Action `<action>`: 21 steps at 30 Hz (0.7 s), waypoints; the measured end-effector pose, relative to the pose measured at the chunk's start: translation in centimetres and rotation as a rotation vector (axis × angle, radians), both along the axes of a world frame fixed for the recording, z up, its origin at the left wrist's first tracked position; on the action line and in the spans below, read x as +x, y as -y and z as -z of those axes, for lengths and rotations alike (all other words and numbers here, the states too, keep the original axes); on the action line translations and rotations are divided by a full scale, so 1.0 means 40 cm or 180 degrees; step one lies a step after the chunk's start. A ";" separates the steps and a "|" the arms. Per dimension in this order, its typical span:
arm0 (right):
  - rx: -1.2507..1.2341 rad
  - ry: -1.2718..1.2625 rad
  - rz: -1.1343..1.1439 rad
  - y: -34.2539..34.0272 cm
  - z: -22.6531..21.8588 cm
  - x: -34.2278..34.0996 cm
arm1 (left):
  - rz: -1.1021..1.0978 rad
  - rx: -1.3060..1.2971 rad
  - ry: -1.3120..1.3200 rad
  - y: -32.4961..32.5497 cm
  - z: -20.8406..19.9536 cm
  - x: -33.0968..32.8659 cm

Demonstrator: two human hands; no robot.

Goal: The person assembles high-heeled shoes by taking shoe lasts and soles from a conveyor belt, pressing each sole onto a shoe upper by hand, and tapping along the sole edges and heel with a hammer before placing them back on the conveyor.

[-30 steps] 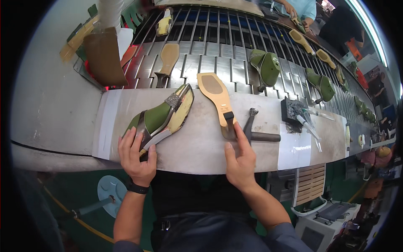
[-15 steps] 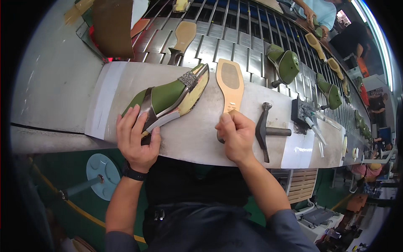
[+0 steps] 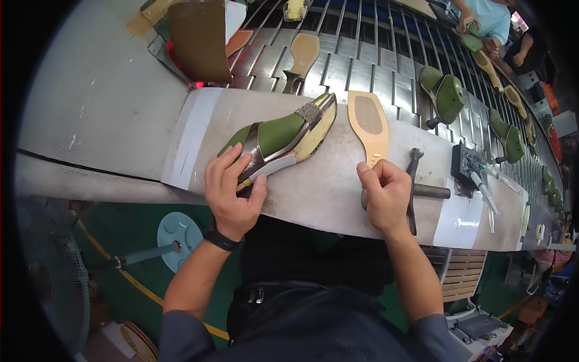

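Observation:
My left hand [image 3: 232, 193] rests closed around the heel end of a sandal [image 3: 256, 151], which lies on its side on the bench over a green shoe last [image 3: 280, 136]. The sandal has dark metallic straps and a glittery toe band, and its yellowish underside faces right. My right hand [image 3: 387, 196] is a closed fist around the narrow end of a tan shoe sole [image 3: 369, 123]. A dark rounded part, perhaps its heel, shows partly behind the fingers. Beside that fist lies a hammer [image 3: 431, 191], its head partly behind my hand.
Beyond the bench [image 3: 319, 199] runs a metal roller conveyor [image 3: 356, 66] carrying green lasts [image 3: 449, 99] and another sole with heel [image 3: 304, 51]. A black brush-like block [image 3: 467, 163] and a white tube [image 3: 484, 193] lie at right. A co-worker's hand [image 3: 467, 21] holds a last at far right.
The whole view has shifted, so bench and hands sit farther right in the picture. My right hand, with the sole, has come slightly nearer the hammer. My left hand keeps its hold.

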State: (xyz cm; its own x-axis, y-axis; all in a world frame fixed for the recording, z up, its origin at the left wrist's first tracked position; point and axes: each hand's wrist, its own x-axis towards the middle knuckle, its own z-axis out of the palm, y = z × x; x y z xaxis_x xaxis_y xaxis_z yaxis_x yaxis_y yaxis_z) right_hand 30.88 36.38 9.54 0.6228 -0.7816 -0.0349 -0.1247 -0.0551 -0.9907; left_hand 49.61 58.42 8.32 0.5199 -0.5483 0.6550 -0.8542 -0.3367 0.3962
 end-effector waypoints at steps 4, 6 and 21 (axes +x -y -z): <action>-0.0074 0.0171 0.0113 -0.005 0.021 0.000 | 0.0407 0.0316 -0.0825 0.088 -0.167 0.034; 0.0052 0.0250 0.0102 -0.013 0.012 0.007 | 0.0590 0.0261 -0.1053 0.162 -0.190 0.070; -0.0555 0.0437 0.0463 -0.035 0.001 -0.026 | 0.1923 -0.1552 -0.3316 0.168 -0.268 -0.046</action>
State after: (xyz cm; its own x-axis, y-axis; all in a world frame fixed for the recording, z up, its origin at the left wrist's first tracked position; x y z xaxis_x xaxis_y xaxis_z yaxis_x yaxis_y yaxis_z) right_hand 29.84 37.77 9.48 0.4930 -0.8501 0.1853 -0.0088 -0.2179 -0.9759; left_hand 47.76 51.70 19.02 0.6577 -0.6944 0.2919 -0.0372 0.3571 0.9333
